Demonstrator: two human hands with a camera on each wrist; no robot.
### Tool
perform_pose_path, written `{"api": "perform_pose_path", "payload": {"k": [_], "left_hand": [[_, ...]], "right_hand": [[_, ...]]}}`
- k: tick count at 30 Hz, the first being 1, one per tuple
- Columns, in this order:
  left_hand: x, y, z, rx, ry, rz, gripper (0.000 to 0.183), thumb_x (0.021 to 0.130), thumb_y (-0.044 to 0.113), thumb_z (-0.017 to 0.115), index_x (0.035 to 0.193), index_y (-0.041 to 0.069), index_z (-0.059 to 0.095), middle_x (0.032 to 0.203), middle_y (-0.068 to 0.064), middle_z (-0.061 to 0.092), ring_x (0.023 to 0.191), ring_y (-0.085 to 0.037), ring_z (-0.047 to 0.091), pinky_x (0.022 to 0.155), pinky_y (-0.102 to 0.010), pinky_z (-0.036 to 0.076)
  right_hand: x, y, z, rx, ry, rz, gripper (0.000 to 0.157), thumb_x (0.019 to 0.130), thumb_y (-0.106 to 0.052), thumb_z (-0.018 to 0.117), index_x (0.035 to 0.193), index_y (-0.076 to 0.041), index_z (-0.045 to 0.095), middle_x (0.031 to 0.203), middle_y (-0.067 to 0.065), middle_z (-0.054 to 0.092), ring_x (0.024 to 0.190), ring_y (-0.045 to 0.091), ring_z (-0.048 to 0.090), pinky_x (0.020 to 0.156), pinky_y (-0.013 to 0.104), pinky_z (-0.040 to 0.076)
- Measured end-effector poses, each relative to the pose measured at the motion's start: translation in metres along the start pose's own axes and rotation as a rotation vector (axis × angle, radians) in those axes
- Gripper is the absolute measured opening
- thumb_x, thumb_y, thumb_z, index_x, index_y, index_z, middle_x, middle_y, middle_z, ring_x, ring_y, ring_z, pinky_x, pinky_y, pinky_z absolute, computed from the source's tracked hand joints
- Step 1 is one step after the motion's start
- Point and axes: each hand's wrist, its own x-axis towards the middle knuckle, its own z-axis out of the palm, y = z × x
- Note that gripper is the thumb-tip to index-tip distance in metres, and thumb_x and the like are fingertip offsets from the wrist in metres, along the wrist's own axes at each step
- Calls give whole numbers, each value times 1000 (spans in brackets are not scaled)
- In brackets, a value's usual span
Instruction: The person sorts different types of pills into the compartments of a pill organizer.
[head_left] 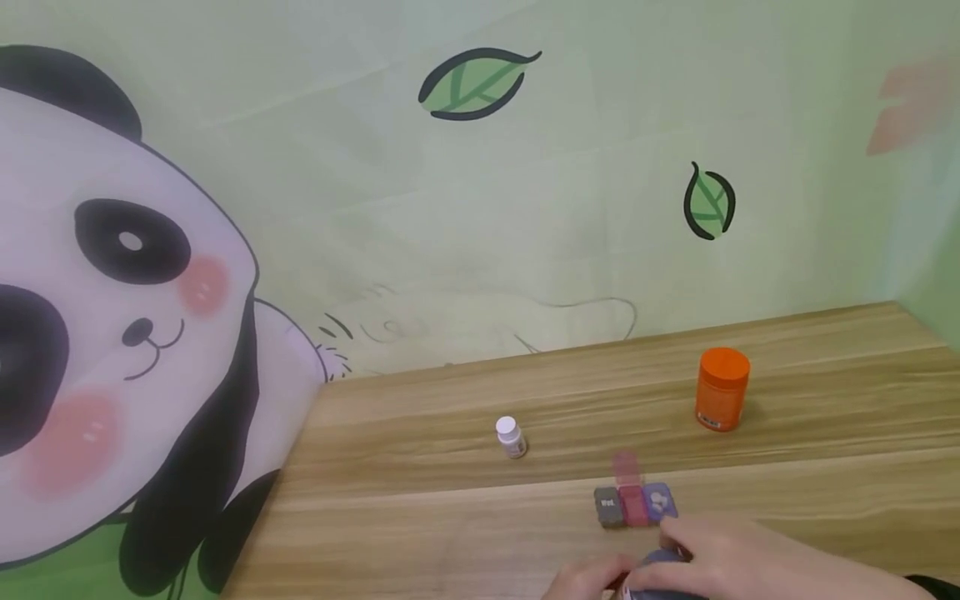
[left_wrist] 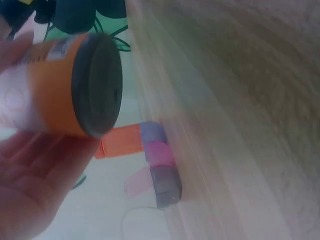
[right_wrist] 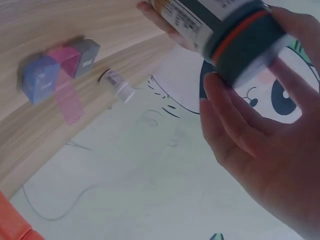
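Low in the head view, my left hand [head_left: 588,577] and right hand [head_left: 720,554] meet around a bottle [head_left: 663,557] with a dark lid. In the right wrist view the bottle [right_wrist: 202,25] is tilted, with an orange ring below its dark lid. The fingers of my right hand [right_wrist: 265,135] grip that lid. My left hand [left_wrist: 30,180] holds the label-covered body, orange and white in the left wrist view. Just beyond the hands lies a pill box [head_left: 633,506] with grey, pink and purple compartments; the pink lid stands open. Its contents are too small to tell.
A small white bottle [head_left: 512,437] stands upright left of the pill box. Farther back on the right is an orange jar [head_left: 722,390] with an orange lid. The wooden table [head_left: 420,467] ends at a cloth backdrop [head_left: 465,208] printed with a panda and leaves.
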Motion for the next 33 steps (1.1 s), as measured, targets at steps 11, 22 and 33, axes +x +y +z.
{"api": "perform_pose_path", "payload": {"k": [11,22,33], "left_hand": [[1,2,-7,-32,-128,-79,23,89,12,49,111,3,54,100,-4,63,90,3,53,74,-9,42],[2,16,5,368,125,-42,32,77,28,65,103,11,56,90,6,62,80,5,54,65,-5,40],[2,14,17,551,264,25,29,75,30,66,95,13,53,77,9,55,63,9,46,53,-2,34]], "right_hand": [[-8,9,12,-25,-10,86,41,87,-40,51,123,-22,48,115,-5,52,94,5,49,72,27,45],[-10,7,9,-464,269,-191,53,74,-55,60,106,-13,49,80,-15,46,61,-6,40,45,13,33],[-10,5,9,-388,254,-134,50,74,-53,60,101,-13,50,67,-21,44,53,-7,36,42,11,27]]}}
